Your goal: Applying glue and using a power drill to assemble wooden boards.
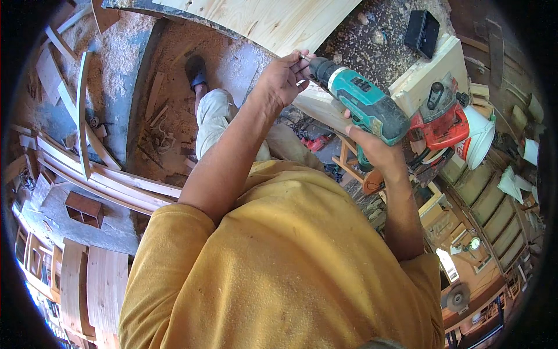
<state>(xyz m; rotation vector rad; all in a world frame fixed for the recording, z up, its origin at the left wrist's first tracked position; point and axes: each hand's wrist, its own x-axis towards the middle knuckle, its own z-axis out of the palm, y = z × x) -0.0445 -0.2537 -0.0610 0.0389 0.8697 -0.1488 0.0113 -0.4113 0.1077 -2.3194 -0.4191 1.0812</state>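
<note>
A cluttered workshop is seen from above, its floor strewn with sawdust, shavings and offcuts. The workbench, dark and speckled with chips, is partly covered by a broad, pale wooden panel. On the left, long wooden strips are laid near a grey ledge, and wide boards are seen below them. At the lower right, a brown work surface is crowded with small parts and a round disc.

In front of the bench, a teal and black drill is held, its chuck pointed toward the panel's edge. Its handle is wrapped by the right hand. By the left hand, a thin tip at the chuck's nose is pinched between the fingertips; its exact kind cannot be told.

Just beside the drill, a red power tool is set near a white bucket. A black box is placed on the bench, and a brown compartmented box is rested on the ledge.
</note>
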